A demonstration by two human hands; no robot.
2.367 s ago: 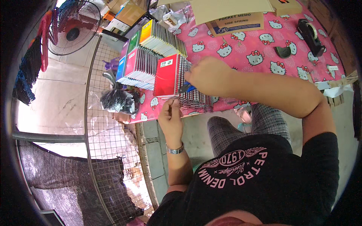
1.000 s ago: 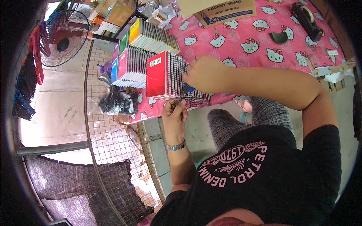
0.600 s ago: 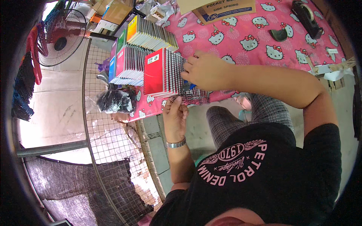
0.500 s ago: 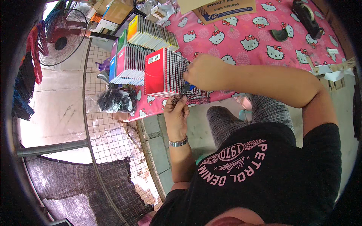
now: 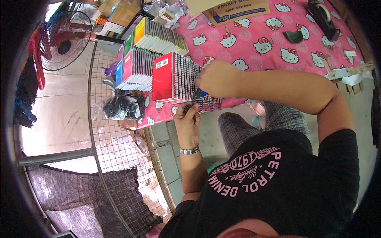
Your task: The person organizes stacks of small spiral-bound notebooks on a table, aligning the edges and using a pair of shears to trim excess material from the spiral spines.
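A stack of red spiral notebooks (image 5: 162,82) lies fanned out near the table's front edge, its wire bindings turned toward my right. My right hand (image 5: 218,77) is closed around blue-handled pliers (image 5: 203,94), whose dark jaws sit against the lower end of the bindings. Just below the jaws, my left hand (image 5: 187,121), with a metal watch on the wrist, pinches the dark spiral wire ends (image 5: 194,107) at the stack's near corner. My right fingers partly hide the handles, and the exact spot where the jaws bite cannot be made out.
Behind and left stand yellow (image 5: 158,35), pink (image 5: 137,67) and blue notebook stacks. A plastic bag of dark material (image 5: 123,106) rests at the table's left edge. Farther back on the pink tablecloth (image 5: 250,51) are a cardboard box (image 5: 238,12), a dark green piece and a tape dispenser (image 5: 323,20).
The pliers' jaws have shifted slightly right along the bindings. My left hand has followed a little to the right, still pinching. The notebooks keep their place.
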